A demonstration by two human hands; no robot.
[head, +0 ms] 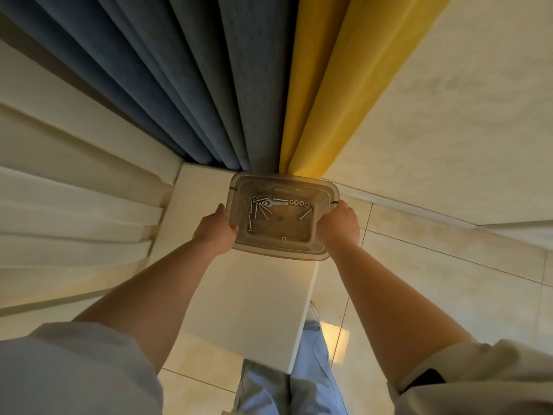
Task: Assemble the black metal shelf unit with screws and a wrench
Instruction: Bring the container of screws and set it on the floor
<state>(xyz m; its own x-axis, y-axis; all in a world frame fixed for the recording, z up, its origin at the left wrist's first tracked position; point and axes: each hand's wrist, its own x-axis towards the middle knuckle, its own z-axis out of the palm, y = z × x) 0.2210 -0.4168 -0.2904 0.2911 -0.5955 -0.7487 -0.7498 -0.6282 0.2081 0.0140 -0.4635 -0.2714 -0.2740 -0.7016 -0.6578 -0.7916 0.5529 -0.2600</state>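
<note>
On a smooth white table (263,298), close to its far edge, sits a clear, smoke-tinted plastic container (281,253) with rounded corners and a stepped rim. The left hand (214,230) grips its left side, thumb curled over the rim at the near corner and fingers hidden behind the wall; the right hand (341,224) clasps the right side, its fingertips also out of sight beyond the rim. Inside lie loose silver screws (259,211), long and slim with rounded heads, a small flat metal wrench (276,202), and a short row of ring-shaped nuts (298,202), plus one lone nut (283,238) near the front wall. No lettering can be read anywhere; moulded marks on the container's far wall are too blurred to make out. Behind hang pleated blue curtains (185,85) and a yellow curtain (329,94). Glossy beige tiles (434,283) cover the floor. Pale sleeves are cut off at the lower edge.
</note>
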